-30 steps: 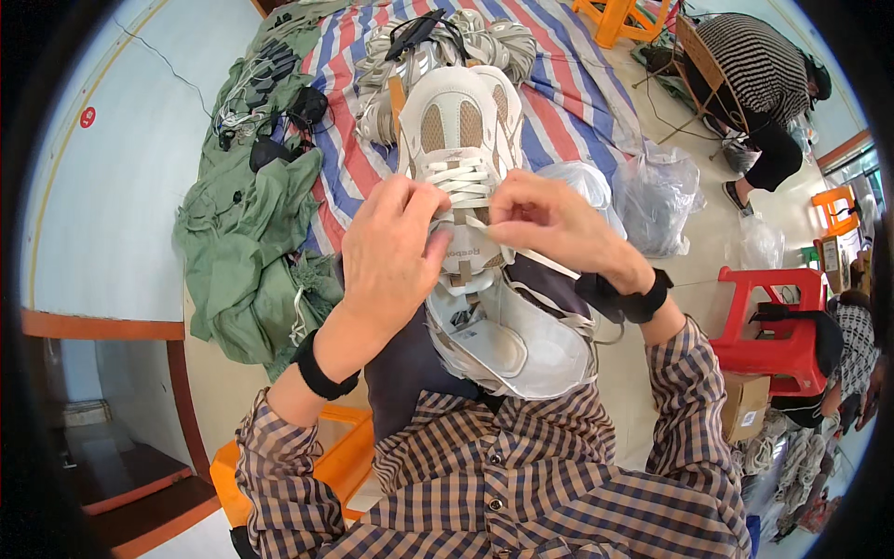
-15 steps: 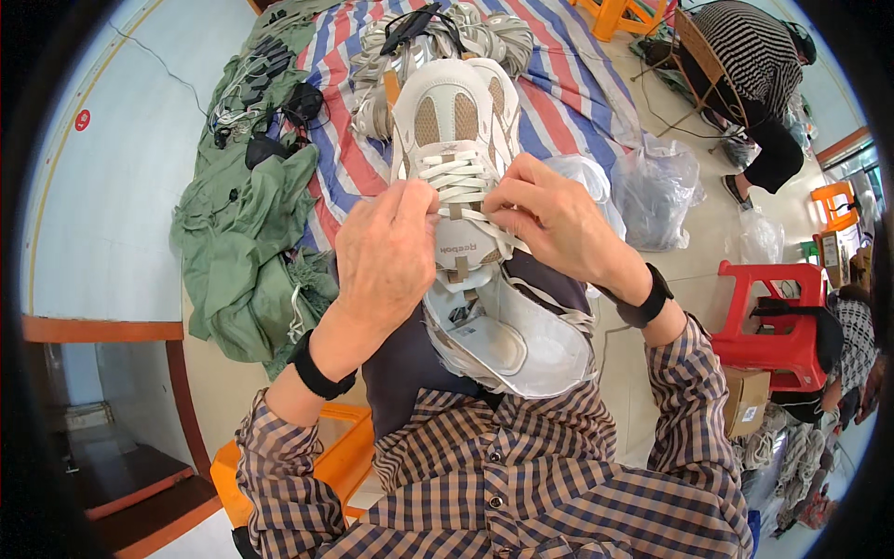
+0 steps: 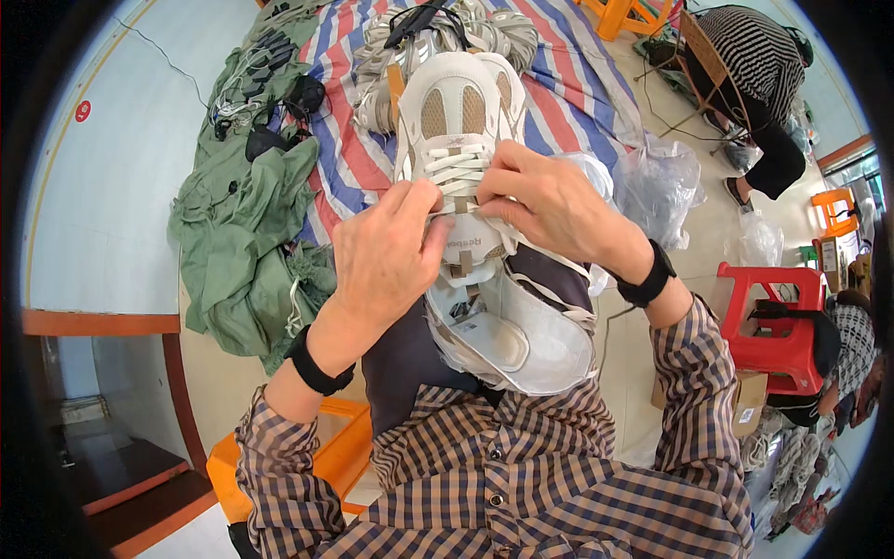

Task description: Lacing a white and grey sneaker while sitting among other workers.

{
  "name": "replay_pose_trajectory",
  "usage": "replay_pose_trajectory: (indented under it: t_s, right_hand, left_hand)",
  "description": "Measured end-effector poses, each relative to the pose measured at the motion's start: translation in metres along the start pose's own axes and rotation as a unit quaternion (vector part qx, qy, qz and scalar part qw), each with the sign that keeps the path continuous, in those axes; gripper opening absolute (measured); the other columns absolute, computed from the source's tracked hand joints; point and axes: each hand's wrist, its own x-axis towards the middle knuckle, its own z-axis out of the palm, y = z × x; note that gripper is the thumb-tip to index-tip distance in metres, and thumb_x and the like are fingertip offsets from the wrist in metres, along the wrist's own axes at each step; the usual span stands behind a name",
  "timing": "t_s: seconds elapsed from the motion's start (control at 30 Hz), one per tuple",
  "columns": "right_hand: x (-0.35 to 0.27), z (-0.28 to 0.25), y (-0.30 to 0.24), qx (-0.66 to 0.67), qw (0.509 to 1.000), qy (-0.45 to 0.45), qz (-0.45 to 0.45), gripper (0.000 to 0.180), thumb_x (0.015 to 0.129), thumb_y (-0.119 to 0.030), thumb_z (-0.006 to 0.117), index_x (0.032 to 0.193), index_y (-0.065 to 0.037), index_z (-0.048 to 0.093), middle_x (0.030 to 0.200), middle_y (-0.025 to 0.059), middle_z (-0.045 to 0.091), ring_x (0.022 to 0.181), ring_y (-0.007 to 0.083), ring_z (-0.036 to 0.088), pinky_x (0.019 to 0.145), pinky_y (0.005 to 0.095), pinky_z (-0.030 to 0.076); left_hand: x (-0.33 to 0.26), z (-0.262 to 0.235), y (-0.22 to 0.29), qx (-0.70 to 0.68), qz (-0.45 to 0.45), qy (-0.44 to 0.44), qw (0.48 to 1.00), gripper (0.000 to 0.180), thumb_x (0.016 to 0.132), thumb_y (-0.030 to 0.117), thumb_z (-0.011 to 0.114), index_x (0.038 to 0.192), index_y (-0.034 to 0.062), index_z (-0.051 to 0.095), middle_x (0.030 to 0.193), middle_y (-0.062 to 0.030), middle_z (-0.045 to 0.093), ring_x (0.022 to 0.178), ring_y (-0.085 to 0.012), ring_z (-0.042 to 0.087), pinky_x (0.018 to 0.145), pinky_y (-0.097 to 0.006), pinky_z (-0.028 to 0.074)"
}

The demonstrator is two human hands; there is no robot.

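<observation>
Right hand (image 3: 554, 203) has edged inward, grip pinching laces (image 3: 456, 170) on shoe (image 3: 453, 119) lying lengthwise, toe (image 3: 453, 69) pointing away.

Cream shoe (image 3: 455, 110), brown-checked shirt (image 3: 549, 484), possibly greyish bag (image 3: 656, 191)

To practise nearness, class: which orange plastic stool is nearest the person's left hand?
The lower-left orange plastic stool, partly behind the brown checked left sleeve; the orange top stool and orange far-right stool lie farther from the left hand.
</observation>
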Motion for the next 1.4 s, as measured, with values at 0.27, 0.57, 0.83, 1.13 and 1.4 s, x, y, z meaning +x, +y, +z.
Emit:
replay_pose_trajectory:
  t_s: [0.27, 0.57, 0.83, 1.13, 1.4]
  right_hand:
    - [0.005, -0.009, -0.008, -0.036, 0.998, -0.046, -0.022, 0.013, 0.080, -0.015, 0.066, 0.089, -0.007, 0.061, 0.090, 0.0102, 0.054, 0.078, 0.0309, 0.059, 0.064, 0.0403, 0.047]
    - [0.008, -0.009, 0.006, 0.237, 0.958, -0.141, 0.077, 0.021, 0.087, -0.020, 0.056, 0.083, 0.001, 0.057, 0.084, 0.0120, 0.058, 0.074, 0.0242, 0.054, 0.068, 0.0347, 0.043]
    - [0.001, 0.024, -0.024, 0.086, 0.978, 0.114, 0.153, 0.023, 0.083, -0.021, 0.066, 0.097, -0.005, 0.055, 0.079, 0.0117, 0.056, 0.070, 0.0311, 0.059, 0.060, 0.0397, 0.046]
    - [-0.036, 0.032, -0.026, -0.089, 0.983, 0.067, 0.147, 0.064, 0.079, -0.006, 0.060, 0.139, -0.007, 0.037, 0.079, 0.0131, 0.061, 0.065, 0.0298, 0.062, 0.056, 0.0401, 0.048]
    - [-0.029, 0.015, -0.035, 0.023, 0.982, 0.068, 0.175, 0.050, 0.083, -0.008, 0.063, 0.130, -0.012, 0.050, 0.071, 0.0098, 0.058, 0.059, 0.0282, 0.057, 0.055, 0.0365, 0.045]
  left_hand:
    - [0.006, 0.001, -0.007, 0.002, 0.040, 0.016, 0.999, 0.014, 0.079, 0.010, 0.064, 0.087, 0.0076, 0.053, 0.077, -0.0090, 0.060, 0.061, -0.0338, 0.059, 0.051, -0.041, 0.044]
    - [-0.001, -0.003, -0.015, -0.250, -0.110, -0.089, 0.958, 0.007, 0.081, 0.008, 0.056, 0.079, 0.0013, 0.054, 0.069, -0.0082, 0.060, 0.063, -0.0217, 0.058, 0.058, -0.032, 0.042]
    - [-0.006, -0.022, -0.059, -0.419, -0.358, -0.028, 0.834, 0.007, 0.089, 0.012, 0.054, 0.085, 0.0071, 0.053, 0.064, 0.0069, 0.041, 0.052, -0.0008, 0.029, 0.046, -0.018, 0.023]
    - [-0.007, 0.014, -0.017, 0.006, -0.053, 0.006, 0.999, 0.055, 0.074, 0.016, 0.070, 0.125, 0.0136, 0.047, 0.100, -0.0109, 0.059, 0.081, -0.0330, 0.062, 0.062, -0.040, 0.050]
    - [-0.011, 0.005, -0.003, 0.042, -0.004, 0.014, 0.999, 0.045, 0.070, 0.008, 0.069, 0.111, 0.0115, 0.050, 0.091, -0.0095, 0.053, 0.073, -0.0321, 0.060, 0.058, -0.041, 0.047]
